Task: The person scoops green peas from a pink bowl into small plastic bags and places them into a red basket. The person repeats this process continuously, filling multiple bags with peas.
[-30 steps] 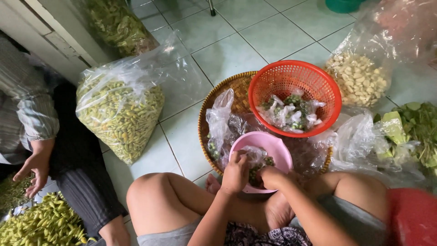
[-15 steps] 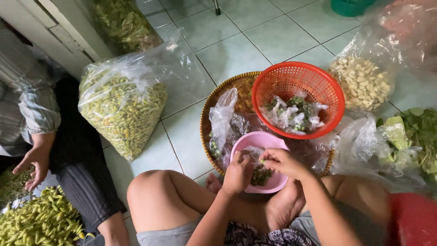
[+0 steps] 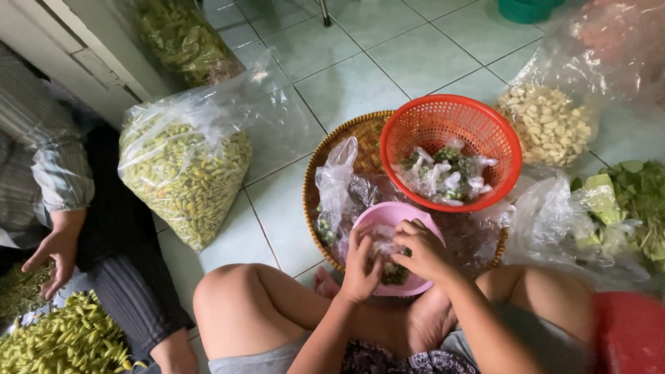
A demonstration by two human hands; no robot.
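Over the soft pink bowl (image 3: 396, 216) at the near edge of the round woven tray (image 3: 360, 135): left hand (image 3: 361, 266) and right hand (image 3: 424, 248) pinched shut on a crinkly little clear bag (image 3: 383, 242), close to the holey red basket (image 3: 450, 149) for easy dropping.

Bowl, basket and bags lying around the seated person

A bowl (image 3: 388, 216) is sitting on a woven tray (image 3: 353, 135) before the knees, a mesh basket (image 3: 443, 114) resting behind it; a bag of chillies (image 3: 183, 176) is lying left, a bag of garlic (image 3: 551, 125) right, leafy greens (image 3: 641, 197) further right.
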